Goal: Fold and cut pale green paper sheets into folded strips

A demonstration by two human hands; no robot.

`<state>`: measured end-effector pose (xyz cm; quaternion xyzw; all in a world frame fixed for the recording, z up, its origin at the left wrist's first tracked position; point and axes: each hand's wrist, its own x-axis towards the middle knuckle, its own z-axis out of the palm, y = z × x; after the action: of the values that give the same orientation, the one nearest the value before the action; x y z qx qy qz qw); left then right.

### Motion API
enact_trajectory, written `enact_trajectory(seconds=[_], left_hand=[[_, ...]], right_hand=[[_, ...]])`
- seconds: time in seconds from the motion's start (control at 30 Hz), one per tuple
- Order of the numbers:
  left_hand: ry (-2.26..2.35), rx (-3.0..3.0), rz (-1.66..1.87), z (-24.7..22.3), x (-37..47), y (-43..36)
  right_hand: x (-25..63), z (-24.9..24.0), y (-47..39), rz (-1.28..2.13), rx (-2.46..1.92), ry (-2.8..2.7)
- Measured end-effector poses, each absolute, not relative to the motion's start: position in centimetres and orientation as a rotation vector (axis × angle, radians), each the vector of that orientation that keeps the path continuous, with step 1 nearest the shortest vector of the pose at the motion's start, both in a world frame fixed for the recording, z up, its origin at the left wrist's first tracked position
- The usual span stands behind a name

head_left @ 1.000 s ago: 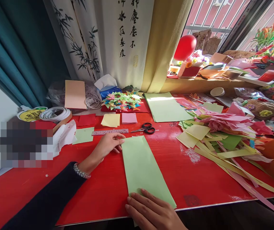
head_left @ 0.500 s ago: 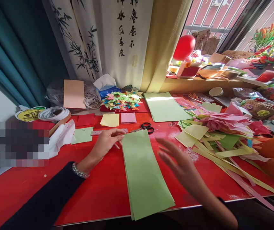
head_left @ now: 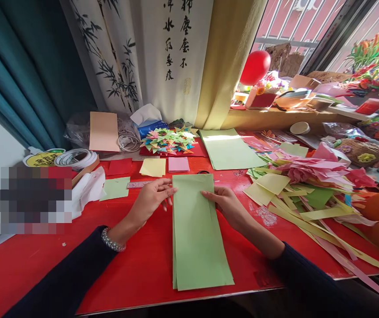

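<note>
Long green paper sheets [head_left: 197, 238], lying one over another with edges slightly offset, reach from mid-table toward the front edge. My left hand [head_left: 152, 198] pinches their upper left edge between thumb and fingers. At the upper right edge my right hand [head_left: 231, 205] grips them, thumb on top and fingers behind. Just beyond the top of the sheets, a black scissor handle [head_left: 204, 172] peeks out; the rest of the scissors is hidden. A pink patterned ruler [head_left: 138, 184] lies behind my left hand.
Behind are yellow squares [head_left: 152, 167], pink squares [head_left: 178, 164], a pile of folded paper pieces [head_left: 167, 141] and wide green sheets [head_left: 231, 150]. Paper strips and scraps [head_left: 325, 214] cover the right side. White tape rolls [head_left: 76, 159] stand at left.
My right hand has moved left and taken hold of the green sheets. The sheets have straightened and shifted slightly away from the front edge, covering most of the scissors.
</note>
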<state>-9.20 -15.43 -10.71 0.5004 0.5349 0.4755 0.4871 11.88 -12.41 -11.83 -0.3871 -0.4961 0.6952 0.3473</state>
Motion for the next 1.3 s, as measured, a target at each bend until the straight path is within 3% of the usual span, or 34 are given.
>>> enact_trajectory(seconds=[0.5, 0.83, 1.3], left_hand=[[1.294, 1.225, 1.166, -11.01, -8.79, -15.48], [1.268, 1.213, 1.164, -10.83, -8.86, -15.52], [1.288, 1.238, 1.160, -11.15, -9.13, -15.47]], right_hand=[[11.84, -11.26, -13.15, 1.724, -1.055, -1.232], [12.18, -11.80, -12.55, 1.480, -1.108, -1.367], [12.11, -11.23, -12.95, 1.521, -1.054, -1.332]])
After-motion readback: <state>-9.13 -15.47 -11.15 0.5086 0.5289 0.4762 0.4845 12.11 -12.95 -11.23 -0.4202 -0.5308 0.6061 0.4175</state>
